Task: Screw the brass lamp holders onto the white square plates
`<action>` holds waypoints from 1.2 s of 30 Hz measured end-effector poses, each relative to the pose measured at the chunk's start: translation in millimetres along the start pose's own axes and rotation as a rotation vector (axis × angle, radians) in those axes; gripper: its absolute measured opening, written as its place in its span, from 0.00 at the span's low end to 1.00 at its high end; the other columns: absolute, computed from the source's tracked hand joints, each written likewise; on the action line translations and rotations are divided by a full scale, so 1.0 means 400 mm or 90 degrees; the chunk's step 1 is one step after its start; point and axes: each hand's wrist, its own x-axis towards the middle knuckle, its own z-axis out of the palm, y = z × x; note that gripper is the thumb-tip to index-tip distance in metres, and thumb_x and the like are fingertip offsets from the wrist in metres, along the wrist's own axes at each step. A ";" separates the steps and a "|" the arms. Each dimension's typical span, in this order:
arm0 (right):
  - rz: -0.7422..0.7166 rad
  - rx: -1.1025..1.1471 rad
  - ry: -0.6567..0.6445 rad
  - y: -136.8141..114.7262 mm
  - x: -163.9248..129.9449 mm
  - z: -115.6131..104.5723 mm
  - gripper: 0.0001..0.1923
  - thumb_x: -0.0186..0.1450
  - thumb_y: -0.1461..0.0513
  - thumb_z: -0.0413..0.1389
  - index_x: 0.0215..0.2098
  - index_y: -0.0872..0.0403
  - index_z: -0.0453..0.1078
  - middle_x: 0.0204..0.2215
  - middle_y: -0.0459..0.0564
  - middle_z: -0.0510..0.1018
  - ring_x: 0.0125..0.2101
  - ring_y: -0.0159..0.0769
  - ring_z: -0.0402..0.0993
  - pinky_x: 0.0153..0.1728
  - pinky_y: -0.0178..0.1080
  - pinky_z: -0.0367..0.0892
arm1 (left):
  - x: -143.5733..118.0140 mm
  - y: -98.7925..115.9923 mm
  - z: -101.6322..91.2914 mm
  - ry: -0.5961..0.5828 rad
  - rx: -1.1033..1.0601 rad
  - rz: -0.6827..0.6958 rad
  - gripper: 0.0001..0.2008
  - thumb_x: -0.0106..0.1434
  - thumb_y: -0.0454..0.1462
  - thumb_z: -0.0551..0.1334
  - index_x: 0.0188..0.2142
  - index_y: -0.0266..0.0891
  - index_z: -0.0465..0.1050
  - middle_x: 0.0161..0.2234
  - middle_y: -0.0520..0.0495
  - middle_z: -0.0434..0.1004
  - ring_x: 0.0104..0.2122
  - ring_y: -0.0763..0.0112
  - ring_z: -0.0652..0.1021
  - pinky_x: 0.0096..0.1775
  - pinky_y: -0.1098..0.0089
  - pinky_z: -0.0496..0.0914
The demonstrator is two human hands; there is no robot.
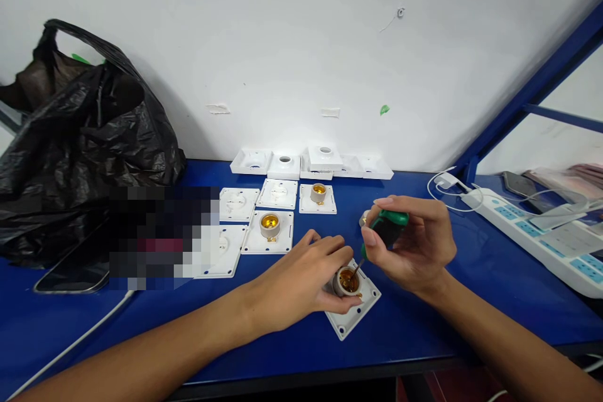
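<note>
My right hand (414, 242) is closed round the green and black handle of a screwdriver (392, 226). Its thin shaft slants down into the brass-lined cup of a lamp socket (347, 282). That socket sits on a square white base plate (351, 320), turned cornerwise near the front of the table. My left hand (311, 276) grips the lamp socket from the left, thumb in front and fingers behind it. The screwdriver's tip is inside the cup, and I cannot make out what it touches. Partly behind my right fingers is another small round piece (363, 218).
Behind my hands lie several white base plates, two with brass-lined sockets (270, 226). White square covers (325, 157) line the wall. A black plastic bag (89, 132) and a phone (75, 264) are left; a power strip (532, 232) with cables is right. The blue table (264, 358) ends in front.
</note>
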 end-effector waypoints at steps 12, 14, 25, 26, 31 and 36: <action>0.033 0.026 -0.031 0.005 -0.012 0.002 0.24 0.64 0.66 0.67 0.58 0.48 0.72 0.42 0.45 0.81 0.26 0.31 0.80 0.22 0.37 0.76 | 0.002 0.008 -0.008 -0.020 0.002 -0.010 0.20 0.69 0.47 0.71 0.53 0.41 0.72 0.47 0.47 0.77 0.39 0.61 0.76 0.49 0.58 0.64; 0.060 0.037 -0.045 0.007 -0.014 0.002 0.24 0.65 0.66 0.67 0.58 0.47 0.72 0.41 0.46 0.81 0.27 0.32 0.79 0.23 0.38 0.76 | 0.001 0.007 -0.006 -0.017 0.004 -0.008 0.20 0.69 0.47 0.71 0.53 0.41 0.72 0.47 0.47 0.77 0.40 0.61 0.75 0.50 0.58 0.64; 0.101 0.129 -0.131 0.007 -0.002 -0.019 0.23 0.66 0.67 0.65 0.59 0.49 0.72 0.40 0.46 0.80 0.31 0.32 0.81 0.27 0.37 0.75 | 0.003 0.002 -0.002 -0.016 0.011 -0.005 0.19 0.69 0.48 0.70 0.52 0.42 0.72 0.47 0.47 0.77 0.39 0.62 0.75 0.49 0.59 0.65; 0.106 0.153 -0.147 0.006 0.001 -0.020 0.22 0.67 0.67 0.63 0.59 0.50 0.72 0.39 0.46 0.80 0.31 0.33 0.81 0.28 0.38 0.76 | 0.004 0.003 -0.003 -0.021 0.008 -0.006 0.19 0.69 0.48 0.70 0.52 0.42 0.71 0.47 0.48 0.77 0.40 0.61 0.76 0.49 0.59 0.64; 0.092 0.170 -0.188 0.007 0.011 -0.020 0.23 0.69 0.66 0.61 0.61 0.51 0.71 0.39 0.48 0.81 0.31 0.35 0.79 0.29 0.40 0.74 | 0.004 0.006 -0.007 -0.022 0.009 -0.012 0.18 0.69 0.48 0.70 0.51 0.42 0.72 0.47 0.47 0.77 0.39 0.62 0.75 0.49 0.60 0.65; 0.034 0.116 -0.146 0.015 0.009 -0.013 0.24 0.64 0.64 0.68 0.57 0.51 0.72 0.32 0.43 0.76 0.25 0.31 0.71 0.23 0.37 0.66 | 0.001 0.008 -0.007 0.001 0.003 -0.005 0.18 0.68 0.47 0.72 0.48 0.40 0.72 0.45 0.48 0.77 0.40 0.61 0.75 0.51 0.59 0.65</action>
